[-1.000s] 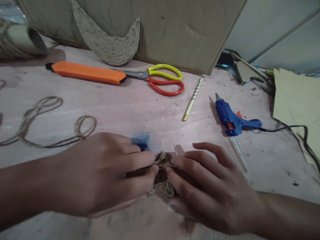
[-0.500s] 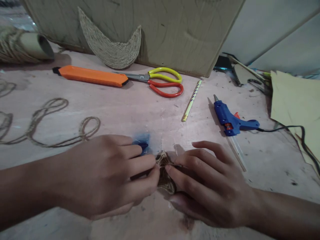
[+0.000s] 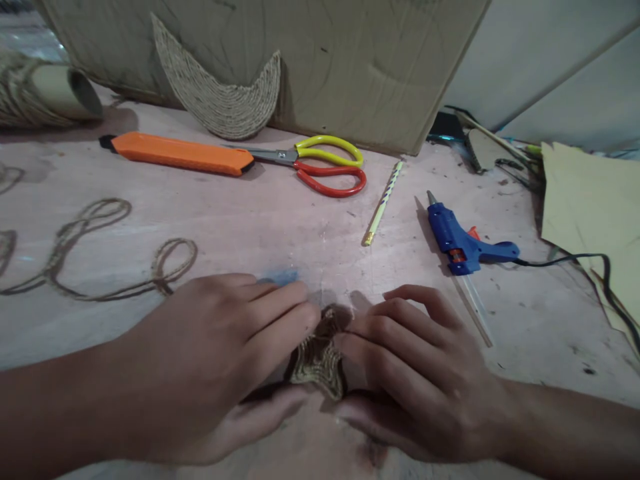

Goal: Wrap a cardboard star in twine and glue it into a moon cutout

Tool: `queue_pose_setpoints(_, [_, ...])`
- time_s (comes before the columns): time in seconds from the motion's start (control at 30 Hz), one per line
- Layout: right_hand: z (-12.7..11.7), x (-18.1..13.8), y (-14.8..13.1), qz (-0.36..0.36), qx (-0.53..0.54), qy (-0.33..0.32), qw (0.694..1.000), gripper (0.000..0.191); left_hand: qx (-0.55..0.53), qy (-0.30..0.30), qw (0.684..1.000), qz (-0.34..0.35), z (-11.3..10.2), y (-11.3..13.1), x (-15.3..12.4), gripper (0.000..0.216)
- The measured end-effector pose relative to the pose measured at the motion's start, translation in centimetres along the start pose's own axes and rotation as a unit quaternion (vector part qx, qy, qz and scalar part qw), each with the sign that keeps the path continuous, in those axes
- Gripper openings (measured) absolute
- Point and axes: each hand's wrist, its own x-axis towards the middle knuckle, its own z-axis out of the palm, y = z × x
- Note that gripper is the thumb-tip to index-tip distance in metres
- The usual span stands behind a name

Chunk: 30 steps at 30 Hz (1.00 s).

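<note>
A small star covered in rows of brown twine lies between my hands at the front of the table. My left hand is closed on its left side, fingers over the upper left edge and thumb near the bottom. From the right, my right hand grips it, with the index fingertip on the middle of the star and the thumb below. The two hands hide the star's side points. Loose twine runs in loops across the table and passes behind my left hand.
A twine crescent leans on a cardboard box. Before it lie an orange cutter, scissors and a pencil. A blue glue gun with a cord lies right; a twine roll is far left.
My left fingers have shifted over the star's upper left edge and the thumb has moved down, uncovering more of the star's lower left. My right hand has barely moved. The loose twine slid slightly left.
</note>
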Motion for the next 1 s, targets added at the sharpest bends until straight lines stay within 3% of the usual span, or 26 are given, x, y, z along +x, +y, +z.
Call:
queue_pose_setpoints(0.07, [-0.10,0.03,0.09,-0.004,0.026,0.015,1.000,0.031,-0.020,-0.023,0.999,-0.010,0.03,0.02,-0.03,0.010])
queue_pose_setpoints(0.13, [-0.22,0.11,0.27,0.009,0.042,0.021,0.999,0.027,-0.027,-0.027,0.999,0.006,-0.02,-0.15,-0.06,0.017])
queue_pose_setpoints(0.3, [-0.19,0.47,0.80,0.035,0.067,-0.017,0.997,0.032,-0.001,0.018,0.999,0.042,0.19,-0.40,-0.11,0.026])
queue_pose_setpoints(0.4, [-0.04,0.52,0.83,0.036,0.070,-0.007,0.997,0.026,0.010,0.034,0.999,0.041,0.30,-0.12,-0.04,0.025])
queue_pose_setpoints(0.87, [-0.15,0.34,0.54,0.039,0.064,-0.007,0.997,0.016,0.028,-0.027,0.998,0.058,0.25,0.25,-0.35,0.042])
queue_pose_setpoints(1.0, [-0.16,0.24,0.58,0.035,0.063,-0.011,0.997,0.016,0.022,-0.034,0.996,0.083,0.47,-0.01,-0.40,0.035])
